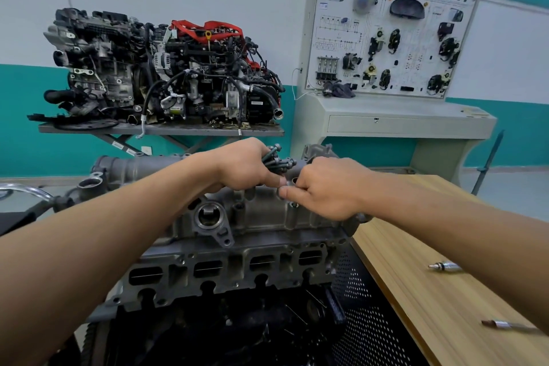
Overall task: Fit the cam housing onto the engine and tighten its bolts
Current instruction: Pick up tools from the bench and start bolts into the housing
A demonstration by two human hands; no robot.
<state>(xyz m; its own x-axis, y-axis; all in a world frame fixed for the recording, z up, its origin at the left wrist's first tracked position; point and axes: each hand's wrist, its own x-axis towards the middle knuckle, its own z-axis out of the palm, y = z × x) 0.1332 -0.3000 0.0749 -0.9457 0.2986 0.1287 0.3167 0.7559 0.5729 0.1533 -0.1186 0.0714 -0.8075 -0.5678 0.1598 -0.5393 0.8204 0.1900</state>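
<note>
The grey cam housing lies on top of the engine in front of me. My left hand grips a bundle of several dark bolts, their heads pointing up and to the right above the housing. My right hand is beside it, fingers curled, thumb and fingertips pinched together just over a bolt hole in the housing's top. What it pinches is hidden by the fingers, so I cannot tell if a bolt is there.
A wooden bench runs along the right with a socket piece and a long tool on it. Behind stand another engine on a lift table and a training board console. A perforated black panel sits below right.
</note>
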